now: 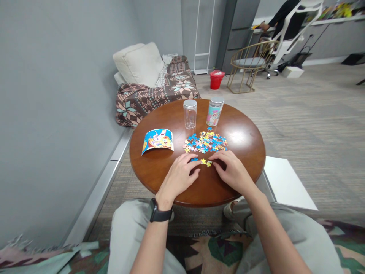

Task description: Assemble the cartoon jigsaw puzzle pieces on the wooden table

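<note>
A few yellow puzzle pieces (203, 161) lie on the table in front of the heap, between my two hands. My left hand (180, 173) rests palm down, its thumb apart from the curved fingers, with fingertips by some blue puzzle pieces (194, 159). From the other side, my right hand (232, 170) reaches in with bent fingers and a spread thumb, its tips beside the yellow pieces. Whether those tips touch a piece is hard to make out. Just beyond both hands spreads a loose heap of mixed puzzle pieces (205, 142).
The round wooden table (154, 171) bears a curled picture sheet (158, 140), a clear jar (190, 115) and a jar with a printed label (215, 112). Beyond stand a cushioned seat (159, 91), a red bin (217, 79) and a gold chair (251, 62). A person (282, 19) sits farther back.
</note>
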